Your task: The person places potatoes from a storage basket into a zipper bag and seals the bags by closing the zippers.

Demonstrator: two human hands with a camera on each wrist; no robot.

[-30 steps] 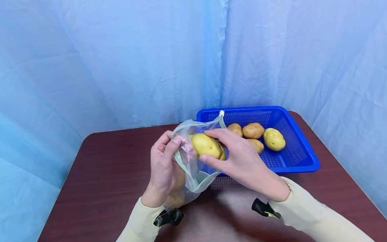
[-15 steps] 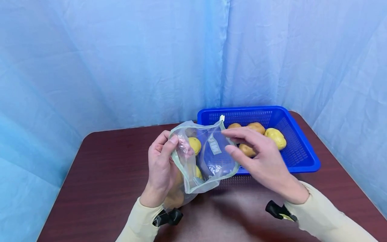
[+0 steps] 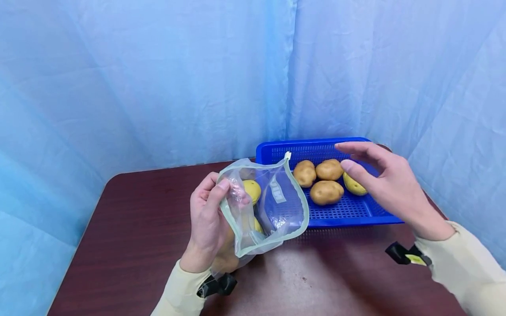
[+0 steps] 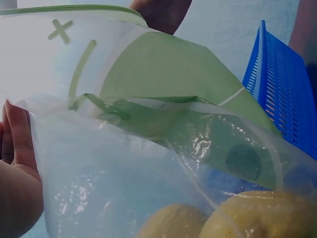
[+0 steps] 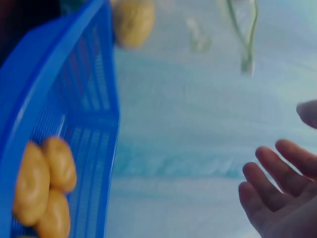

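My left hand (image 3: 207,219) grips the rim of a clear plastic zip bag (image 3: 262,204) with a green edge, holding its mouth open above the dark red table (image 3: 130,245). Potatoes (image 3: 251,191) lie inside the bag (image 4: 163,163), seen close in the left wrist view as yellow potatoes (image 4: 257,215). My right hand (image 3: 381,180) hovers open and empty over the blue basket (image 3: 391,217), its fingers (image 5: 277,183) spread. Several potatoes (image 3: 326,192) rest in the basket; one potato (image 3: 353,185) is partly hidden behind my right hand.
Pale blue curtains (image 3: 158,79) close in the table at the back and both sides. The blue basket (image 5: 64,129) stands at the back right of the table, near the right edge. Bare table surface shows in front and to the left.
My right hand dropped the potato into the bag, let go, and moved right and back over the basket. The left hand kept holding the bag open.
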